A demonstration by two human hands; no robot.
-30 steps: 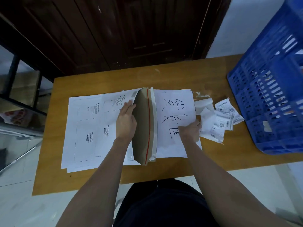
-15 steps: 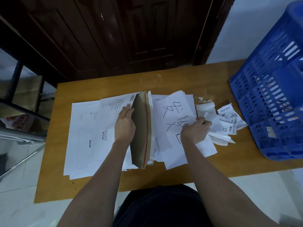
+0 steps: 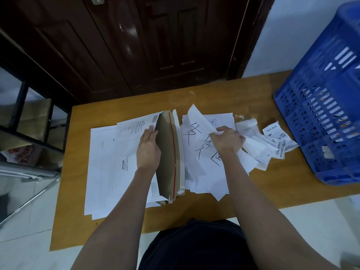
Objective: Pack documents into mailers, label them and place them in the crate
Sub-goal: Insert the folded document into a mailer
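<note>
**Mailer held open, top sheet lifting off the paper pile**

Your left hand [image 3: 148,151] sits at the mouth of the mailer [image 3: 169,154], fingers straight and laid against its upper flap, propping the opening wide so the brown inside and the red strip [image 3: 174,152] along the far lip show. The mailer lies on a stack of flat white mailers [image 3: 109,164] that spreads away from it on the side of your left arm.

Just beside the mailer, on the side toward the crate, lies the pile of white sheets [image 3: 202,180]. Your right hand [image 3: 228,140] is clenched on the top sheet [image 3: 196,129], the one with large black handwritten marks, pinching it near its far edge. That far corner is raised and curling up off the pile, while the near end of the sheet rests on the papers below.

Beyond the pile from the mailer, a heap of small printed labels [image 3: 276,141] with barcodes lies loose on the wooden table [image 3: 224,98], between the sheets and the blue crate [image 3: 323,117]. The crate stands tilted at the table's end, well apart from the mailer. What it holds cannot be told through its slotted wall.
</note>
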